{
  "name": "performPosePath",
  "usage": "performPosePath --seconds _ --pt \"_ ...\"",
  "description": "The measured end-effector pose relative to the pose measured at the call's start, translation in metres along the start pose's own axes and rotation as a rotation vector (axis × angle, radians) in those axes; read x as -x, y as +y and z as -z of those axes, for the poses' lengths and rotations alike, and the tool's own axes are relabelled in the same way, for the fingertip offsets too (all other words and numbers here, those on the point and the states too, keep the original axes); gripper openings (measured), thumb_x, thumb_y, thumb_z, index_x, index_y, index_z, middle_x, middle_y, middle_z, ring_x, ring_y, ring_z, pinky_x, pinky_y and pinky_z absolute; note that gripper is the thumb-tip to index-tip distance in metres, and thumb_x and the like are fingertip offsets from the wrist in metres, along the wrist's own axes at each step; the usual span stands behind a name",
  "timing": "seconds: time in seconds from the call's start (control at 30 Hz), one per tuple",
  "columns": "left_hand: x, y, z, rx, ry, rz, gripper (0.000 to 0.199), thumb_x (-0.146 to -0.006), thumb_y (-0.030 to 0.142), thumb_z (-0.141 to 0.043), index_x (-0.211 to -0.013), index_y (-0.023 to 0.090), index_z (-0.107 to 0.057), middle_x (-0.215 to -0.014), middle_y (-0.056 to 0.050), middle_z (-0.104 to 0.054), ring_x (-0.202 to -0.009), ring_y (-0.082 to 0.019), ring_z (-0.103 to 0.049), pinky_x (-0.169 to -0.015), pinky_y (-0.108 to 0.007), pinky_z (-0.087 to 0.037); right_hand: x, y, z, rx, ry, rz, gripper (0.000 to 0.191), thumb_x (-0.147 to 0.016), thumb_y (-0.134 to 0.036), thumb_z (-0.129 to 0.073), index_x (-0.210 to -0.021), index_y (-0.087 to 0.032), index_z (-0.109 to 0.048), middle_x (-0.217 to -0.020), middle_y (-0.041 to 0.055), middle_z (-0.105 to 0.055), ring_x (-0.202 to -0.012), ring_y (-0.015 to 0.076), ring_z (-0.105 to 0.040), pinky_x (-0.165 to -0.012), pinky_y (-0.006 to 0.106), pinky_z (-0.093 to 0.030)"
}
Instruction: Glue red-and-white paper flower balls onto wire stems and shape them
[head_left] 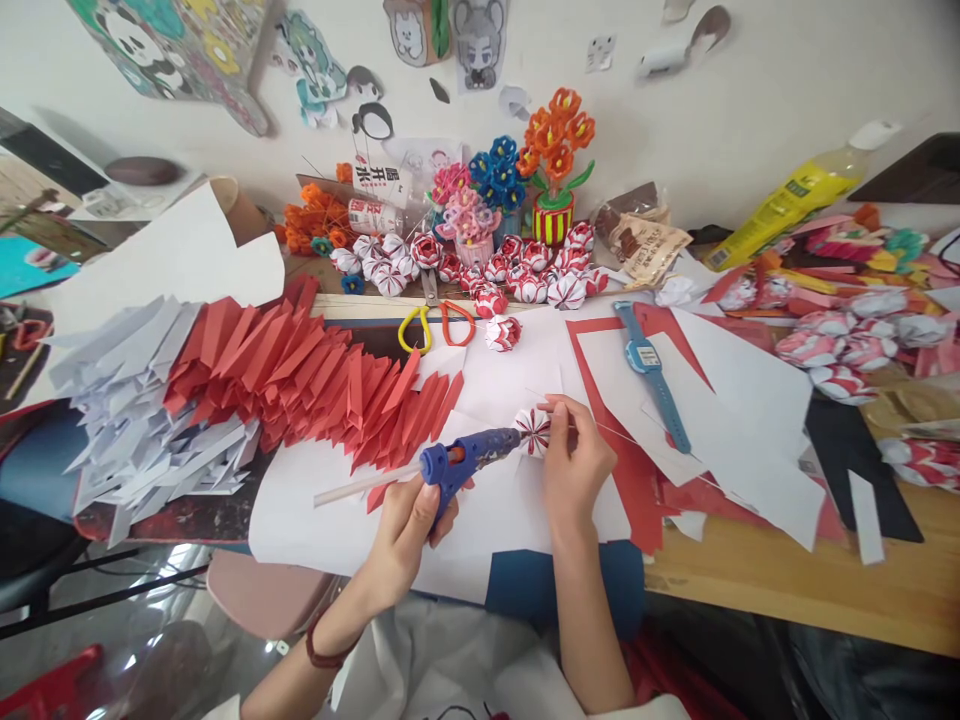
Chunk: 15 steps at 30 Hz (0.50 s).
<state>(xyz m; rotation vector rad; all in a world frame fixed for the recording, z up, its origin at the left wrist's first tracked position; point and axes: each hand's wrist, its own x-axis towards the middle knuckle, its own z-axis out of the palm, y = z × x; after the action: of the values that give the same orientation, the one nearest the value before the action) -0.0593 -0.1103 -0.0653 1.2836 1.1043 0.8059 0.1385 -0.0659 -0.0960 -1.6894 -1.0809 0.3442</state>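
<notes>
A blue hot glue gun [469,458] with a pale glue stick at its rear is gripped in my left hand [411,520]. Its nozzle points right and meets the side of a red-and-white paper flower [532,432]. My right hand [574,450] pinches the flower and a thin wire at the flower's right side. Beneath both hands lies white paper [315,500]. Folded red paper strips [300,375] and folded white strips [150,400] are heaped to the left. Scissors [435,325] with yellow and orange handles rest behind the hands, beside a single finished paper flower [502,332].
Many paper flowers [536,256] line the back, near an orange flower pot [553,220]. A blue watch [652,375] lies on cut paper at the right. A yellow bottle [795,205] leans at the back right. The wooden table edge [787,590] shows at the lower right.
</notes>
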Motion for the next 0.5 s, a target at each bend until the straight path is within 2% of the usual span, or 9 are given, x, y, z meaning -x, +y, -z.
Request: performPosePath --seconds 0.5 --pt "-0.0004 0.0011 -0.0016 -0.041 0.002 0.002 0.049 -0.105 0.05 -0.031 -0.104 0.011 -0.06 -0.057 0.004 -0.043 -0.05 -0.009 -0.037 -0.052 -0.025 -0.028 0.0002 0.0003 0.0005 0.004 0.01 0.002 0.028 -0.102 -0.031 -0.048 -0.104 -0.018 -0.073 -0.09 0.0044 -0.078 -0.074 0.0152 -0.069 -0.067 0.025 -0.05"
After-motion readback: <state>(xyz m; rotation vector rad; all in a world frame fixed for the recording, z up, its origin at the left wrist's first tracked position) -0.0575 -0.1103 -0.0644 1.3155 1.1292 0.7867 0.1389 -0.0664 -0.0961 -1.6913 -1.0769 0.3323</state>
